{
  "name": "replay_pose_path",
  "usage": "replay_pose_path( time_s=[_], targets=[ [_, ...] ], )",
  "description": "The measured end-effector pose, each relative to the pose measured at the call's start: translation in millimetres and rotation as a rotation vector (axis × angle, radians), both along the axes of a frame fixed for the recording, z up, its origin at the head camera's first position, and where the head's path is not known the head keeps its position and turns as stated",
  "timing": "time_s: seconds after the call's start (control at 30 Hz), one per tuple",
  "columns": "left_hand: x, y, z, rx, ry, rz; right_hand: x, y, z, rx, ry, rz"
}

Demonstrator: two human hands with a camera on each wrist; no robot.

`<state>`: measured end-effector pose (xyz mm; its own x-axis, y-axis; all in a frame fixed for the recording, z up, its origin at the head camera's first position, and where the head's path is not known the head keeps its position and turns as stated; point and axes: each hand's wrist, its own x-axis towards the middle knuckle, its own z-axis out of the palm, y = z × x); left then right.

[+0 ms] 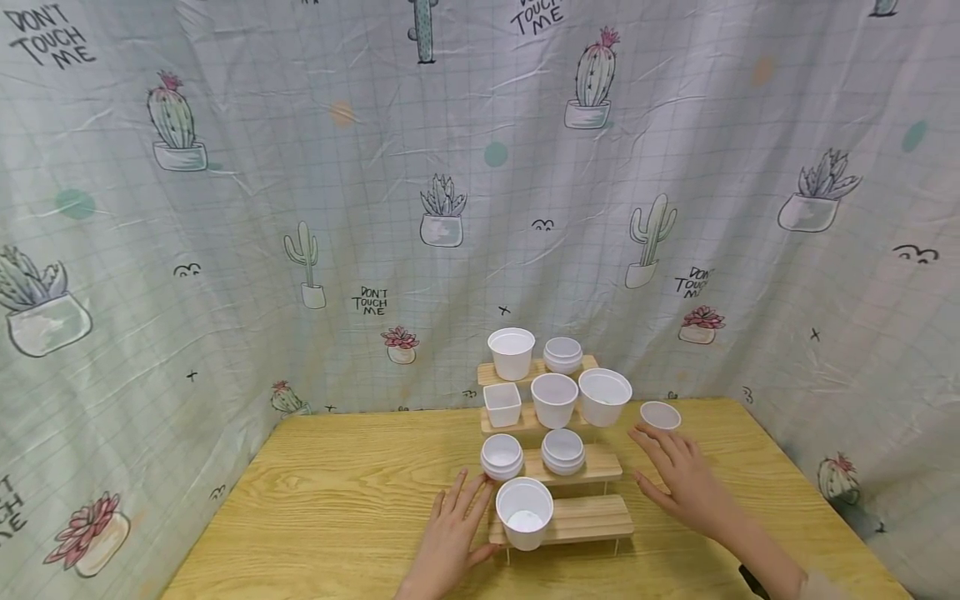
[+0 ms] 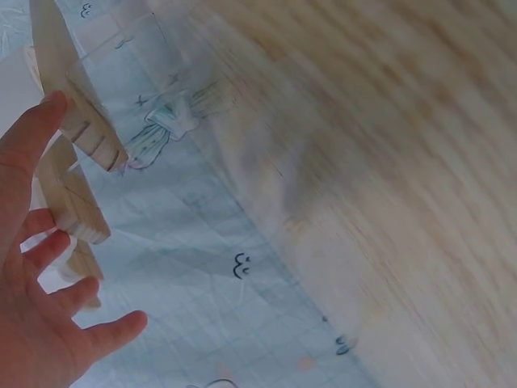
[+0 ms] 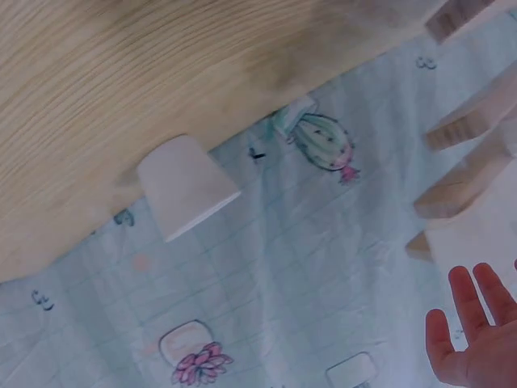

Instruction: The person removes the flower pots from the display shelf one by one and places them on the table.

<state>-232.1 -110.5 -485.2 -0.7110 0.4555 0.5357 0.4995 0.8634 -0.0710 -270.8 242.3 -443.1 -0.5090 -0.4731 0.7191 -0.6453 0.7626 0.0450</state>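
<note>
A tiered wooden stand (image 1: 588,521) bears several white plastic pots on its steps. My left hand (image 1: 453,529) is at the stand's left side, fingers extended, thumb right at the lowest step. Close to its fingertips are a round-bellied pot (image 1: 502,458) on the second step up and a tapered pot (image 1: 524,515) on the lowest. In the left wrist view, the thumb overlaps a step's end (image 2: 101,145). To the right of the stand, my right hand (image 1: 684,479) has its fingers spread and holds nothing. Beyond it a single white pot (image 1: 661,413) stands on the table, partly hidden by the fingers.
Higher steps hold a square pot (image 1: 502,406), two wide tapered pots (image 1: 555,402) side by side, and on top a tall pot (image 1: 512,354) beside a small round one (image 1: 563,356). The wooden table (image 1: 360,500) ends at a cactus-print curtain (image 1: 360,208) behind and on both sides.
</note>
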Motion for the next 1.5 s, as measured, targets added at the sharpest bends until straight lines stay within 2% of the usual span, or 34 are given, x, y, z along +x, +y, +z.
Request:
replay_pose_path(
  time_s=[0.27,0.43,0.63,0.8,1.03,1.5],
  targets=[
    [-2.0,-1.3,-2.6,0.004,0.006,0.002,16.2,-27.0,3.4,-0.007,-0.024,0.076],
    [-2.6,-1.1,-2.4,-0.003,0.013,0.004,21.1,-41.7,3.0,0.003,-0.017,0.114],
    [-1.3,-0.7,-0.9,-0.002,-0.015,0.001,25.8,-55.9,2.2,0.008,0.033,0.178],
    [-0.8,-0.7,-0.9,0.014,-0.022,-0.002,30.7,-67.9,1.4,0.025,0.013,0.207],
    [0.4,-0.2,0.1,0.026,-0.03,-0.008,32.6,-83.2,-1.0,0.028,0.036,0.266],
    [-0.7,0.8,1.4,0.031,-0.032,-0.014,36.7,-108.1,2.9,0.049,0.042,0.315]
  ],
)
